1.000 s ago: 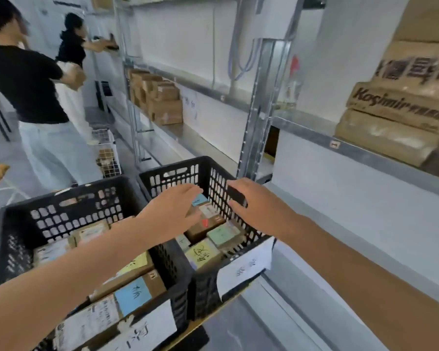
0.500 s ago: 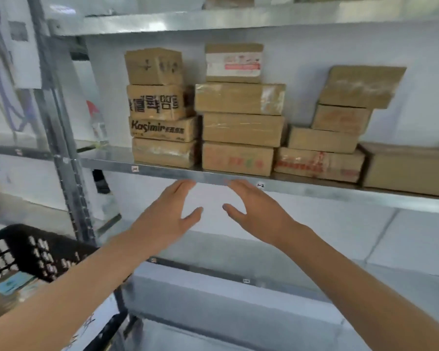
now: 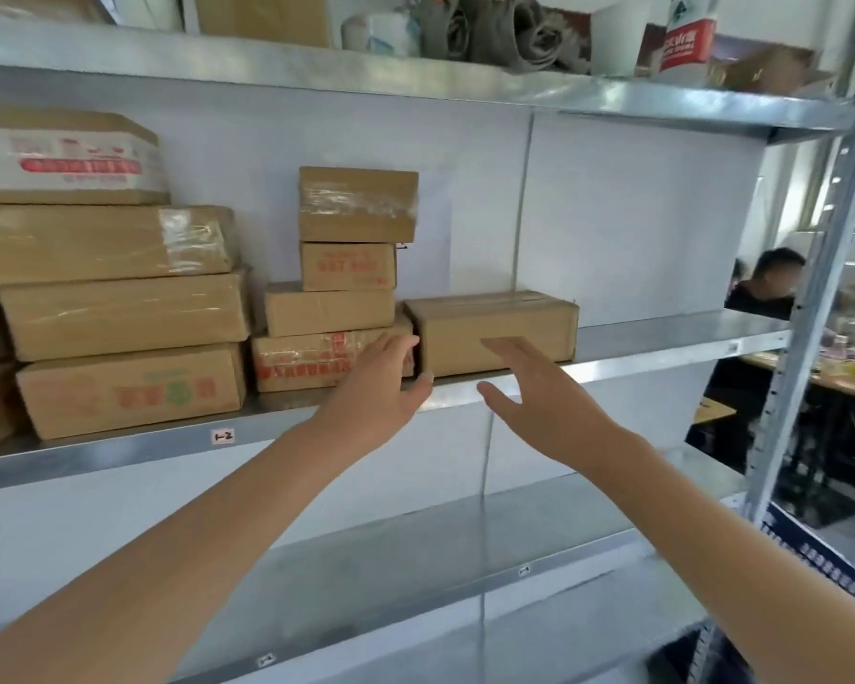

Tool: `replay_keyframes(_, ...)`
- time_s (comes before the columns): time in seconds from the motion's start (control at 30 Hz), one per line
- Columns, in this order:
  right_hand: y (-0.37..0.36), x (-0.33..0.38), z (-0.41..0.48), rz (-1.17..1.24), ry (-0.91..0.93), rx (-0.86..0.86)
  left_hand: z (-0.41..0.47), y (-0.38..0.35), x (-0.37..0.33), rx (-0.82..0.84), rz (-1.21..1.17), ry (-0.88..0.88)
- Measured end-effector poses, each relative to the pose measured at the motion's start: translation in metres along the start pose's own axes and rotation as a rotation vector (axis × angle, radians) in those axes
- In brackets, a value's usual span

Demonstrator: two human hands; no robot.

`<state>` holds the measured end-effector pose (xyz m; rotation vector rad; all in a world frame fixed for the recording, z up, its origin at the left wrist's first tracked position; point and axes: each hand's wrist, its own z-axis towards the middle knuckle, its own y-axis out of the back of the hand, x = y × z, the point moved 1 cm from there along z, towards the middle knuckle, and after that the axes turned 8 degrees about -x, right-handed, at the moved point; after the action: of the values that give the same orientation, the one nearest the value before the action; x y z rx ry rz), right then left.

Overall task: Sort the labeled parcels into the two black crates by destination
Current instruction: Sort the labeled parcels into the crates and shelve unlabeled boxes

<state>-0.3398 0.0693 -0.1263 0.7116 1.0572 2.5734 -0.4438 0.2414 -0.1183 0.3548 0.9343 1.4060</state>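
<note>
Two hands closer (one lone parcel)

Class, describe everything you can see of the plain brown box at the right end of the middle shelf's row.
The box is plain brown cardboard, oblong, closed, taped along its top, no label showing. It lies flat on the metal shelf, long face forward, close beside a stack on its left. The open left hand is at its left end, the open right hand before its front; contact is unclear.
</note>
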Motion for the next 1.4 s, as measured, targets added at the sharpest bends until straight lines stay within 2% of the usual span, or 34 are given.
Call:
replay_keyframes(0.2, 0.005, -0.068, 0.042, -0.052, -0.145, -0.033, 0.083, -0.046, 0.006, 0.049, 0.065, 0.023)
replay_keyframes(0.4, -0.009, -0.113, 0.132, -0.143, -0.125, -0.106, 0.14, -0.077, 0.033, 0.062, 0.138, 0.155)
replay_keyframes(0.5, -0.016, -0.132, 0.167, -0.171, -0.167, -0.073, 0.152, -0.096, 0.036, 0.03, 0.134, 0.208)
replay_keyframes(0.67, -0.021, -0.193, 0.201, -0.072, -0.52, 0.05, 0.168, -0.107, 0.035, 0.023, 0.295, 0.258)
replay_keyframes(0.8, -0.029, -0.211, 0.199, 0.321, -0.784, 0.102, 0.174, -0.112, 0.032, 0.021, 0.37, 0.304)
replay_keyframes(0.93, -0.028, -0.218, 0.195, 0.463, -0.816, 0.098, 0.181, -0.114, 0.03, 0.017, 0.247, 0.373)
replay_keyframes(1.17, 0.009, -0.242, 0.192, 0.575, -0.684, 0.014, 0.176, -0.119, 0.002, -0.254, -0.035, 0.446)
replay_keyframes(1.4, 0.042, -0.269, 0.166, 0.659, -0.544, -0.034, 0.156, -0.12, -0.043, -0.426, -0.509, 0.623)
